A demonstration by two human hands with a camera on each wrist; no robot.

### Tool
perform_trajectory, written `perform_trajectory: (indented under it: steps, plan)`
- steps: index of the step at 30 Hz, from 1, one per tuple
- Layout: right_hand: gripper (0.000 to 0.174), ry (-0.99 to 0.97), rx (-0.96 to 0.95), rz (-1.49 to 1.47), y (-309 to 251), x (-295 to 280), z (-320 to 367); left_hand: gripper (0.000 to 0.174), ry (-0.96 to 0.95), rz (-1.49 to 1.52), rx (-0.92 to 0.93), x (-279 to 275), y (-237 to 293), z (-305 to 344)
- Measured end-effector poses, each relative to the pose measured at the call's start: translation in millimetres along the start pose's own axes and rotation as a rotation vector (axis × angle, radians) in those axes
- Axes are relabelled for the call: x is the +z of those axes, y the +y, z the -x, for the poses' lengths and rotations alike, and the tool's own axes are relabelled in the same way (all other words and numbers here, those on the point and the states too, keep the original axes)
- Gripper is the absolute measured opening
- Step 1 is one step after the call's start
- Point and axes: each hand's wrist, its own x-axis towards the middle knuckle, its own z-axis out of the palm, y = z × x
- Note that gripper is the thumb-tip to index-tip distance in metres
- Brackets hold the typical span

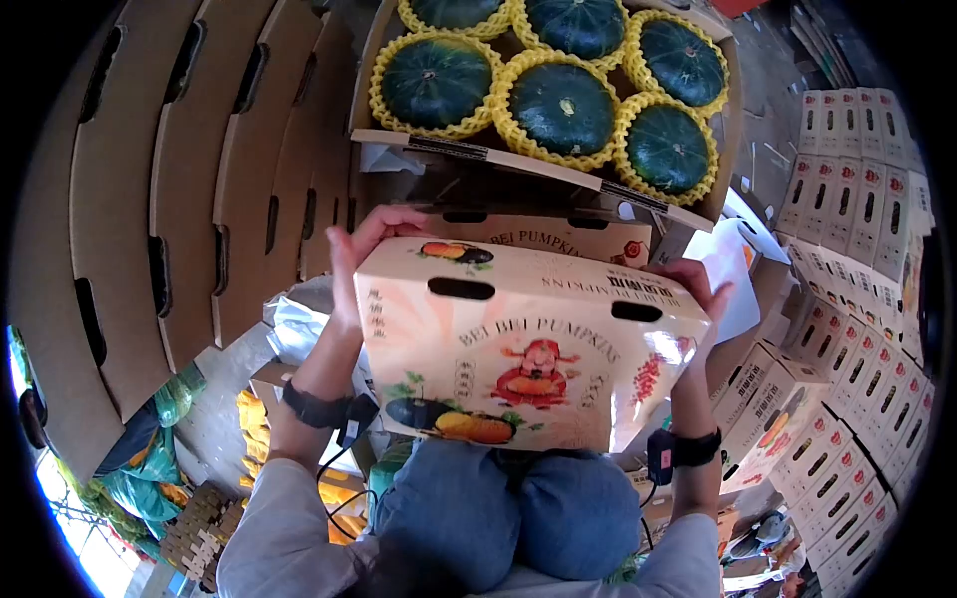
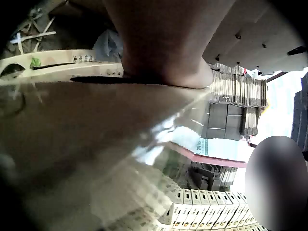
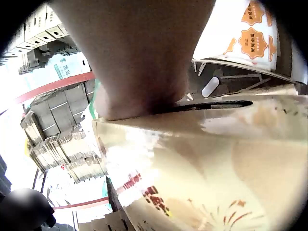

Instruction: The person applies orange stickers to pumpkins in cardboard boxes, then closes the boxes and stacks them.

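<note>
A printed pumpkin carton [image 1: 533, 374], cream with red figures and "BEI BEI PUMPKINS" lettering, is held between both hands above the person's knees in the head view. My left hand [image 1: 361, 257] holds its upper left corner, fingers reaching behind the top edge. At the upper right corner my right hand [image 1: 698, 284] grips the side, its palm partly hidden. Both wrist views show the carton's glossy side close up, with the fingers out of sight. Just beyond it stands another printed carton panel [image 1: 588, 239].
An open box [image 1: 399, 137] of dark green pumpkins in yellow foam nets lies ahead. Folded brown cardboard boxes [image 1: 189, 199] stand in a row on the left. Stacked printed cartons [image 1: 847, 219] fill the right side, and one carton [image 1: 768, 404] stands nearer by the right arm.
</note>
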Motion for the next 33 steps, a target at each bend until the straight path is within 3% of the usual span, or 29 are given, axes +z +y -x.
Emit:
perform_trajectory:
  steps: [3,6,9,11,15,16,20,22,23,25,26,27,28,30,31,33]
  plan:
    - [0.068,-0.004,-0.022,0.035,2.2,1.5,-3.0,0.083,-0.034,0.086,-0.032,-20.1,-22.6,-9.3]
    - [0.062,0.071,-0.044,0.101,-1.8,-2.0,3.5,0.075,0.072,-0.163,0.201,-22.9,-22.5,-1.2]
    - [0.056,0.160,-0.320,0.323,-21.9,8.7,25.6,0.065,0.119,-0.418,0.232,-1.5,11.9,23.6]
    - [0.051,0.079,-0.306,0.575,-33.6,21.5,34.3,0.054,0.073,-0.530,0.228,10.9,18.8,30.7]
    - [0.039,0.080,-0.222,0.811,2.9,16.0,-3.4,0.053,0.113,-0.805,0.231,5.9,-11.0,7.6]
    - [0.040,0.083,-0.142,0.563,2.0,21.3,-7.3,0.054,0.109,-0.880,0.242,1.4,-14.6,2.9]
    - [0.041,0.174,-0.397,0.822,12.5,14.2,-3.7,0.055,0.222,-0.959,0.303,9.5,-11.2,11.0]
    - [0.042,0.226,-0.432,0.868,14.0,11.9,12.7,0.055,0.270,-1.086,0.369,-1.0,-23.2,23.3]
    - [0.042,0.250,-0.453,0.940,18.3,7.4,26.3,0.058,0.272,-0.894,0.347,-16.8,-43.7,39.6]
    - [0.042,0.306,-0.260,0.735,27.0,2.7,62.9,0.064,0.334,-0.672,0.051,-32.8,-63.2,95.4]
    - [0.039,0.313,-0.267,0.674,42.6,-6.7,73.5,0.065,0.342,-0.767,-0.063,-34.2,-63.7,124.2]
    - [0.037,0.297,-0.263,0.745,44.4,-8.9,82.4,0.070,0.334,-0.452,-0.184,-20.8,-57.2,145.5]
    - [0.037,0.291,-0.232,0.636,62.3,-18.1,81.3,0.074,0.256,-0.334,-0.213,-27.0,-67.6,160.6]
    - [0.045,0.212,0.005,0.692,27.6,-4.5,80.9,0.082,0.168,-0.089,-0.314,-28.3,-74.1,176.1]
    - [0.049,0.209,-0.018,0.642,18.5,1.0,77.2,0.085,0.171,0.029,-0.385,-23.4,-67.0,179.5]
    - [0.055,0.180,-0.041,0.450,32.7,-4.4,62.7,0.088,0.112,0.027,-0.346,-24.7,-68.9,177.8]
